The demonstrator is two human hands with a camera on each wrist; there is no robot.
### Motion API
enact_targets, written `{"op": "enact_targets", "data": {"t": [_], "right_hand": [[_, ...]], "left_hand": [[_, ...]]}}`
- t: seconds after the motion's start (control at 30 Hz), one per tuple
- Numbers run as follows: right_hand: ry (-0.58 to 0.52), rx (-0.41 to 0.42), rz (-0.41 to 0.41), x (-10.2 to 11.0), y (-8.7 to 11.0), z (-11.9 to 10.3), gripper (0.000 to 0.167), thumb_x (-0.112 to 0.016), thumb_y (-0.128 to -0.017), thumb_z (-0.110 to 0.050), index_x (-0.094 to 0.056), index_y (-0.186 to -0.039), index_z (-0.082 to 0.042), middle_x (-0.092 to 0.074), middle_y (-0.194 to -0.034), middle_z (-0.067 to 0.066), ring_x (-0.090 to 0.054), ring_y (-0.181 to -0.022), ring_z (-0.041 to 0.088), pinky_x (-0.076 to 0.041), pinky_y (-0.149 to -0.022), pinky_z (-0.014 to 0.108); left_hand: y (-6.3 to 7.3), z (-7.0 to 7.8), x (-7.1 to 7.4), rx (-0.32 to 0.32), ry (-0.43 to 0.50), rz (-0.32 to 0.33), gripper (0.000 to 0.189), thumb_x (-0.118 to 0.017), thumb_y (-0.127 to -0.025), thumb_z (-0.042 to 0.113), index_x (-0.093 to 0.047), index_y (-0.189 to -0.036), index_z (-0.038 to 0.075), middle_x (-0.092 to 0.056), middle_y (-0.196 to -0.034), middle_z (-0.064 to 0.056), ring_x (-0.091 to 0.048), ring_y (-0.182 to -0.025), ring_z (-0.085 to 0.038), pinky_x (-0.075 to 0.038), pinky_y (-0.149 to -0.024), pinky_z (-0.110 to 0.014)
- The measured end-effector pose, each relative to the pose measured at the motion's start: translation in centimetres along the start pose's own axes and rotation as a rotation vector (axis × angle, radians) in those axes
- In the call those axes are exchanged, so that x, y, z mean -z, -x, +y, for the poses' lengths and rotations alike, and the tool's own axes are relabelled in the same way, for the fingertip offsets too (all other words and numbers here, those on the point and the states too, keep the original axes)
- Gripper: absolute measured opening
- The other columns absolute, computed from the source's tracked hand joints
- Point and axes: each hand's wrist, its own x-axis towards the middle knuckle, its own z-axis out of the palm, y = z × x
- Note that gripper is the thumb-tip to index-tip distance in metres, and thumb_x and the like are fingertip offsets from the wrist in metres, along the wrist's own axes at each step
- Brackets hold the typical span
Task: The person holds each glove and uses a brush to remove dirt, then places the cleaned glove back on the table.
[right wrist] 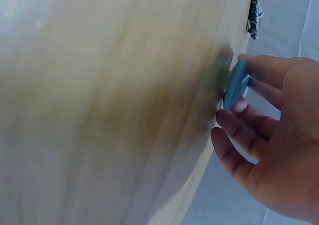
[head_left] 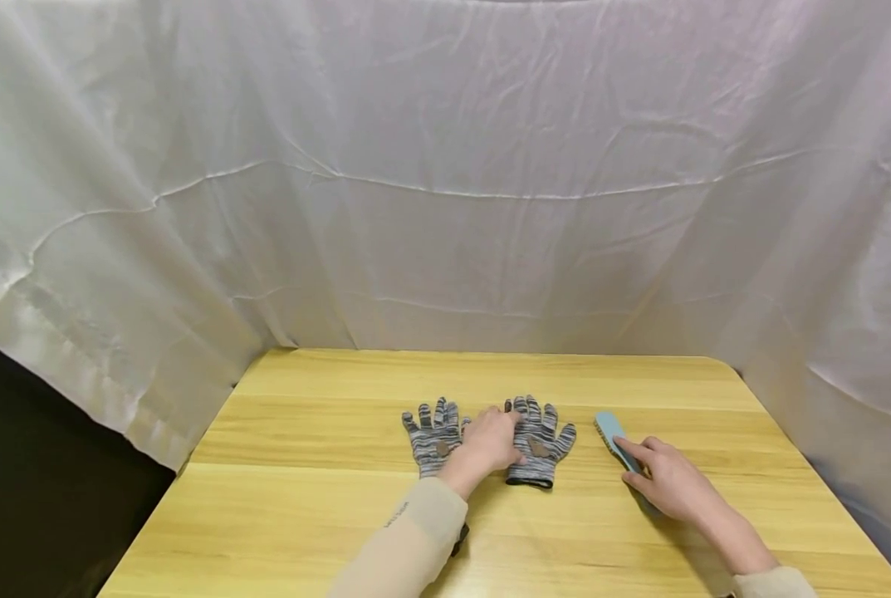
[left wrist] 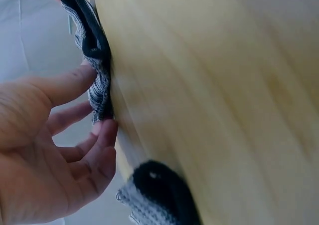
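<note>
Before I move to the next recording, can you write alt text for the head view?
A person's left hand grips the left edge of the right-hand striped glove, while the right hand holds a blue brush. The other striped glove lies on the wooden table, partly hidden by the left arm, with pale draped fabric behind.

The left hand (head_left: 490,438) lies back upward, its left thumb (left wrist: 72,88) set apart from its bent fingers (left wrist: 102,157); whether they pinch or merely rest is hard to tell. Behind it, the sleeved left forearm (head_left: 396,544) slants back and to the hand's left. Well apart, the right hand (head_left: 673,480) grips, its index finger (head_left: 630,447) reaching ahead of the right thumb (head_left: 635,482). The outer fingers (right wrist: 229,150) bend inward, and the right forearm (head_left: 740,536), bare behind the wrist, slopes back and to that hand's right.
</note>
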Motion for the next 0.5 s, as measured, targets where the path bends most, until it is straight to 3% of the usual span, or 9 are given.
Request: {"op": "enact_targets", "data": {"t": [0.2, 0.37, 0.5], "right_hand": [[-0.043, -0.015, -0.043, 0.07, -0.11, 0.10, 0.057, -0.073, -0.095, -0.016, -0.056, -0.148, -0.002, -0.052, -0.087, 0.001, -0.042, -0.070, 0.016, -0.037, -0.060, 0.030], [-0.074, -0.042, -0.088, 0.10, -0.22, 0.03, 0.056, -0.070, -0.097, -0.012, -0.053, -0.150, -0.001, -0.056, -0.090, 0.006, -0.044, -0.070, 0.018, -0.038, -0.062, 0.033], [-0.090, -0.060, -0.105, 0.22, -0.38, -0.05, 0.056, -0.067, -0.098, -0.009, -0.051, -0.151, 0.000, -0.060, -0.095, 0.010, -0.046, -0.073, 0.019, -0.040, -0.064, 0.034]], "left_hand": [[-0.23, 0.06, -0.17, -0.032, 0.106, -0.006, 0.067, -0.090, -0.080, 0.026, -0.064, -0.142, 0.024, -0.066, -0.137, -0.006, -0.062, -0.123, -0.025, -0.056, -0.095, -0.038], [-0.20, -0.12, -0.29, -0.032, 0.221, -0.016, 0.066, -0.090, -0.080, 0.015, -0.065, -0.140, 0.022, -0.063, -0.134, -0.009, -0.061, -0.120, -0.026, -0.054, -0.100, -0.039], [-0.24, -0.36, -0.33, -0.054, 0.274, -0.020, 0.065, -0.089, -0.080, 0.008, -0.065, -0.139, 0.020, -0.063, -0.138, -0.010, -0.059, -0.127, -0.028, -0.051, -0.106, -0.040]]}}
